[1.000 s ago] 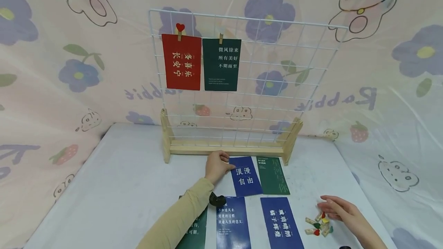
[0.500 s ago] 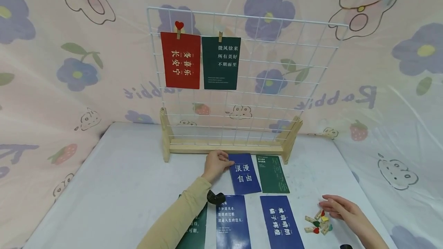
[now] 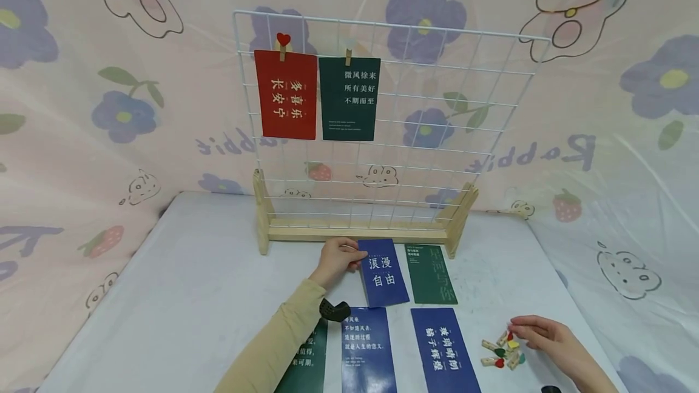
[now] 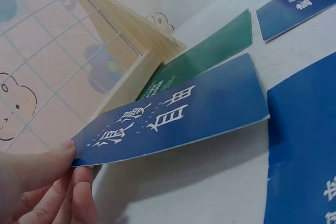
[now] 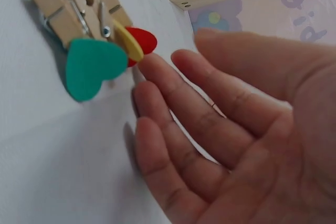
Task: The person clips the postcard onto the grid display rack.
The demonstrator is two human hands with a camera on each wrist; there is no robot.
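Observation:
My left hand [image 3: 338, 261] pinches the left edge of a blue card [image 3: 384, 273] with white lettering, thumb on top and fingers beneath. In the left wrist view that card [image 4: 178, 111] tilts up off the white table, with a shadow below it. My right hand [image 3: 554, 341] lies relaxed beside a small pile of wooden clothespins [image 3: 503, 350] with coloured hearts. Seen from the right wrist, its fingertips are right by the red and yellow hearts, and a green heart clothespin [image 5: 94, 66] lies nearest the camera. Nothing is between the right hand's fingers.
A white wire grid [image 3: 437, 108] stands in a wooden base [image 3: 355, 235] at the back. Clothespins hold a red card [image 3: 286, 99] and a dark green card [image 3: 349, 102] on it. A green card [image 3: 431, 275], two blue cards and another green card lie on the table.
The left hand has drawn the blue card slightly left and lifted it from the table. The right hand has shifted a little right and down, beside the clothespins.

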